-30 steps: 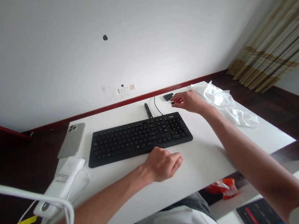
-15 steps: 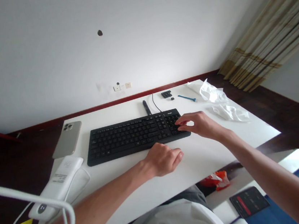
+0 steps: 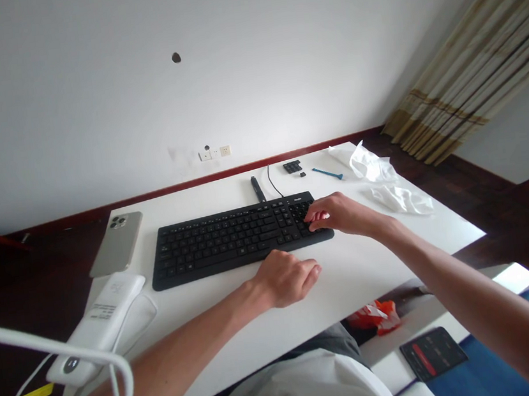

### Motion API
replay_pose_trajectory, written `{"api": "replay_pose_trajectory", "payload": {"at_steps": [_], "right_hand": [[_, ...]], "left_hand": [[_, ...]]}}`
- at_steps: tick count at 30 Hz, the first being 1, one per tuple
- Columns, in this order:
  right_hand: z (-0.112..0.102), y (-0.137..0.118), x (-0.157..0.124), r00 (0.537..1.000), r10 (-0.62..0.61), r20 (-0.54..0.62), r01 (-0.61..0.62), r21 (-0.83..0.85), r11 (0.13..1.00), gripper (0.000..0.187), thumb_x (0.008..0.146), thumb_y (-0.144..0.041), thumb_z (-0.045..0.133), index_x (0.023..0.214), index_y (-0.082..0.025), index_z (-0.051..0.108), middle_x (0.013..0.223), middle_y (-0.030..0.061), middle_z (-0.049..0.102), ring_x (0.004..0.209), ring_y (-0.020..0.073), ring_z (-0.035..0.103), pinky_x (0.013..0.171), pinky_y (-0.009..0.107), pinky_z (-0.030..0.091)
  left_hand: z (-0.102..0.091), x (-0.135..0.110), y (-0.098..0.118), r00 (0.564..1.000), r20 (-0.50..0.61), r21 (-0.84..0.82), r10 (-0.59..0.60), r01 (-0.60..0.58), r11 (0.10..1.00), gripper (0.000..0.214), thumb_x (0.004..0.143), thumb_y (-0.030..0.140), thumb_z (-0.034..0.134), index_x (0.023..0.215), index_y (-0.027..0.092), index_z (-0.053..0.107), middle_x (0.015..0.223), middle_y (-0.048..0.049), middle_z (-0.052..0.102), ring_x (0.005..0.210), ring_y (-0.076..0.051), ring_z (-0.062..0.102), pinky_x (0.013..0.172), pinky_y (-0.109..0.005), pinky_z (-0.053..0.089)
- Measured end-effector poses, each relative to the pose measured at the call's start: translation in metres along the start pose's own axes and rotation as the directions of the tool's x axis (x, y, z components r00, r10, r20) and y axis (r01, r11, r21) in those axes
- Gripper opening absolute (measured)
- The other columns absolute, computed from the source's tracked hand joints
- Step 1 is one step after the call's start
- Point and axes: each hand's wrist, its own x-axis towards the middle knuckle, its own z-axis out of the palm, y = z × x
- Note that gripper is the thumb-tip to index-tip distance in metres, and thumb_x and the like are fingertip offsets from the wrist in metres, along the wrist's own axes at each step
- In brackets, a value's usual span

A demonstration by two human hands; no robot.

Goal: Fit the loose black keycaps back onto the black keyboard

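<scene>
A black keyboard (image 3: 222, 242) lies on the white table, its number pad at the right end. My right hand (image 3: 331, 212) is over the number pad, with thumb and fingers brought together on the keys; anything between the fingertips is too small to make out. Just in front of the keyboard, my left hand (image 3: 286, 279) rests on the table in a loose fist, and the inside of it is hidden. Behind the keyboard are a group of black keycaps (image 3: 292, 167), one loose keycap (image 3: 303, 174) and a thin blue tool (image 3: 328, 173).
A black pen-like object (image 3: 258, 190) and the keyboard's cable (image 3: 272, 183) lie behind the keyboard. Crumpled clear plastic (image 3: 402, 199) covers part of the right side. To the left are a phone (image 3: 116, 245) and a white device (image 3: 97, 328) with a cord. Another phone (image 3: 433, 355) lies lower right.
The right hand's fingers and thumb have drawn closer together over the number pad. The left hand stays in its fist. The whole view has shifted slightly.
</scene>
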Motion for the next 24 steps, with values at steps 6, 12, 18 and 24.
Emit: {"api": "replay_pose_trajectory", "payload": {"at_steps": [6,12,18,24], "right_hand": [[-0.006,-0.003,0.008,0.996,0.015,0.084,-0.009,-0.066,0.998,0.009,0.086,-0.029,0.075,0.09,-0.022,0.079,0.088,0.0028,0.08,0.081,0.0196,0.073,0.072,0.029,0.055],[-0.012,-0.006,0.02,0.982,0.066,0.178,-0.051,-0.087,0.995,0.003,0.082,-0.025,0.078,0.082,-0.022,0.078,0.081,-0.0001,0.078,0.077,0.0174,0.072,0.068,0.026,0.053],[-0.02,-0.009,0.027,0.971,0.05,0.232,-0.029,-0.094,0.995,0.001,0.08,-0.024,0.078,0.081,-0.023,0.078,0.08,-0.0012,0.078,0.079,0.0175,0.072,0.07,0.026,0.052],[-0.019,-0.009,0.029,0.968,0.079,0.239,-0.052,-0.12,0.991,0.004,0.079,-0.027,0.078,0.078,-0.024,0.077,0.08,-0.0011,0.077,0.079,0.0182,0.072,0.069,0.027,0.051]], "left_hand": [[-0.006,0.0,0.004,0.999,0.044,0.033,-0.022,0.02,0.999,0.041,0.107,0.034,0.034,0.084,0.02,0.065,0.066,-0.0027,0.07,0.06,-0.019,0.065,0.055,-0.031,0.031],[-0.006,0.0,0.003,0.999,0.047,0.048,-0.021,0.018,0.999,0.04,0.107,0.034,0.034,0.084,0.021,0.064,0.067,-0.0026,0.07,0.061,-0.02,0.067,0.055,-0.03,0.031],[-0.006,0.0,0.003,0.999,0.05,0.051,-0.014,0.012,0.999,0.042,0.108,0.034,0.033,0.084,0.02,0.064,0.068,-0.0037,0.071,0.061,-0.02,0.067,0.056,-0.03,0.032],[-0.005,0.0,0.004,0.998,0.052,0.034,-0.029,0.027,0.999,0.041,0.107,0.035,0.035,0.084,0.019,0.065,0.069,-0.0046,0.071,0.062,-0.02,0.067,0.057,-0.03,0.033]]}}
